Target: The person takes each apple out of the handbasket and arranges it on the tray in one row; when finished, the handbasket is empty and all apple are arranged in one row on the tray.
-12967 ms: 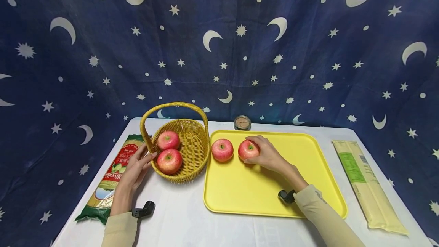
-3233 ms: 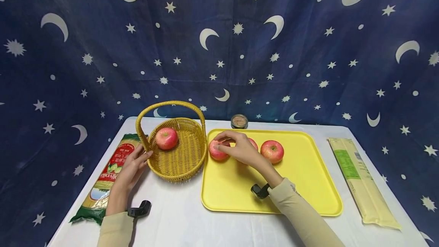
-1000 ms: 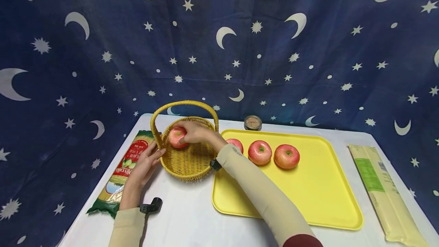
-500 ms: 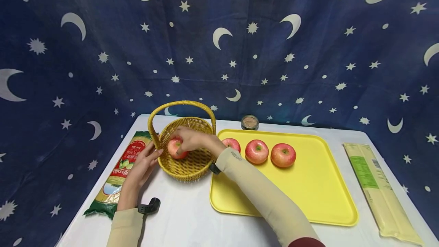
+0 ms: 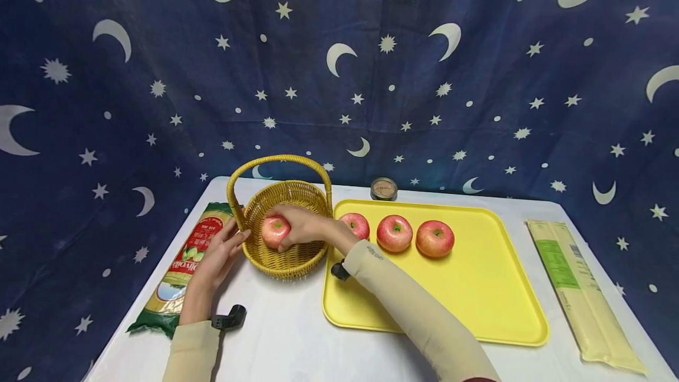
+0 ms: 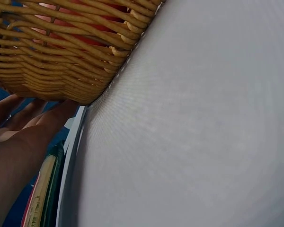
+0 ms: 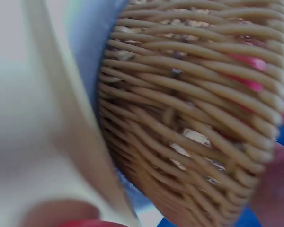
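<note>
In the head view my right hand reaches into the yellow wicker basket and grips a red apple from above and its right side. Through the weave in the right wrist view, bits of the red apple show. My left hand rests at the basket's left side, thumb tip at the rim beside the handle; in the left wrist view its fingers lie fairly straight against the outer wall. Three more apples stand in a row on the yellow tray, the left one partly behind my right arm.
A green and red noodle packet lies left of my left arm. A pale packet with a green label lies right of the tray. Behind the tray stands a small round tin. A dark star-patterned cloth hangs at the back.
Thirteen seconds ago the basket held two apples; one now lies among the three on the tray. My right hand has moved from tray to basket and shifted the apple there slightly nearer me.
</note>
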`<state>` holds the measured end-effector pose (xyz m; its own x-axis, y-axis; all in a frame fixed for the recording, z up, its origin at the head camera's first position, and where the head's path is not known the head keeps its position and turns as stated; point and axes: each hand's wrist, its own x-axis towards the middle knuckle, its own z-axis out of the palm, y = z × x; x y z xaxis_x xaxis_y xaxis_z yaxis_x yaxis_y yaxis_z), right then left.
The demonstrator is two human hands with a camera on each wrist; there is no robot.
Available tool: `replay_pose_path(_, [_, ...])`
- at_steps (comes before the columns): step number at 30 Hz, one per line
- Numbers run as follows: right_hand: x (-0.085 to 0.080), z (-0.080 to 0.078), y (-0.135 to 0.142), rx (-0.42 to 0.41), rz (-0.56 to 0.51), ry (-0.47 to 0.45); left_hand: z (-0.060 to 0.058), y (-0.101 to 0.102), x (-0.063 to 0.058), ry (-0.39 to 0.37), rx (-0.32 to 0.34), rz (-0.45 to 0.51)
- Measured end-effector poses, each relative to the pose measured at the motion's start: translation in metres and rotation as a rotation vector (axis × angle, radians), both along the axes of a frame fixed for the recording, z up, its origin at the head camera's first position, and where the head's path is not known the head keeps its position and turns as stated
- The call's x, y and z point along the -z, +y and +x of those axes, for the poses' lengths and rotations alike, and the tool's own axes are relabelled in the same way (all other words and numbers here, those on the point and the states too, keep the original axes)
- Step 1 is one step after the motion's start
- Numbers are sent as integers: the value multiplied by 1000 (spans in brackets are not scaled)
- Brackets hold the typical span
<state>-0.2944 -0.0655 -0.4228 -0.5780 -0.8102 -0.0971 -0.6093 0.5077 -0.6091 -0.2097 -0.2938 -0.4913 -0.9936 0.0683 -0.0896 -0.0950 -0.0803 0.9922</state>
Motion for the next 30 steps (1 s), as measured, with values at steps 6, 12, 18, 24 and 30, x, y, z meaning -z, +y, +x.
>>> replay_pose_path(6, [6,0,3,10,-29,-7,0,1,0,5,6,1])
replay_pose_path(12, [9,2,5,6,-46,7,0,1,0,9,11,1])
replay_pose_path(18, [11,5,11,84,-49,29,0,1,-1,13,9,-8])
replay_pose_path(24, [10,11,24,162,-60,44,-1,1,0,20,13,-3])
replay_pose_path(30, [5,20,39,199,-134,25,1,1,-2,18,18,-29])
